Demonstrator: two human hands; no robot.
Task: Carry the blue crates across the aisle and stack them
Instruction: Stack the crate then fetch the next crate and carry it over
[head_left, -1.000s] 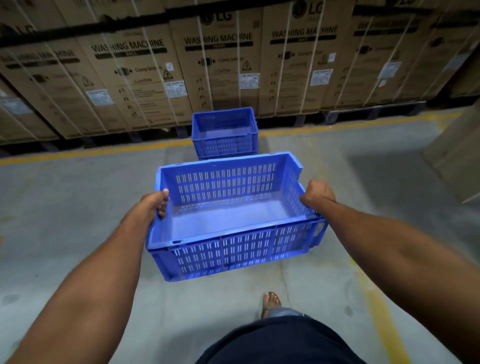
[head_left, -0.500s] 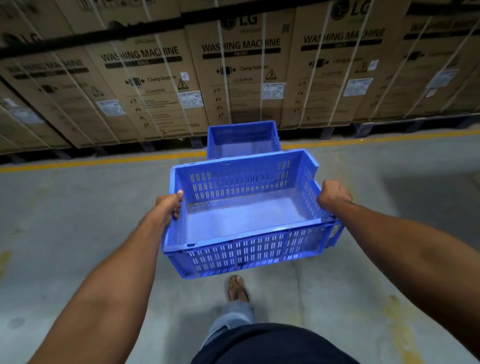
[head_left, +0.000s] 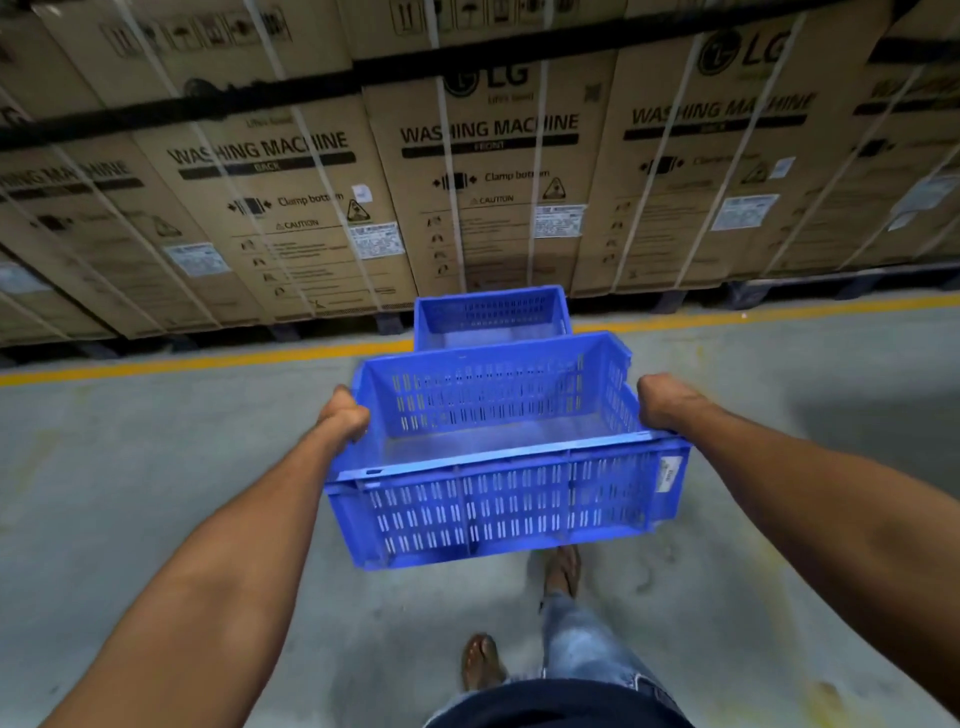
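Carried blue crate (head_left: 498, 457) was held off the floor, empty, long side toward the camera, tilted slightly down at the near-left corner. White label (head_left: 667, 472) sat on its near right end. Left hand (head_left: 345, 415) was curled over the left short-side rim, fingers wrapped inside the wall. Right hand (head_left: 662, 402) was clenched over the right short-side rim, knuckles up. Both arms were stretched forward and nearly straight, converging on the crate. Second blue crate (head_left: 491, 317) stood on the concrete floor (head_left: 156, 467) just beyond the carried one, partly hidden behind its far wall, on the yellow floor line (head_left: 208, 361). Behind it stood a row of strapped washing machine cartons (head_left: 488, 171) on pallets. Two sandalled feet and a jeans leg (head_left: 576, 629) showed below the crate.
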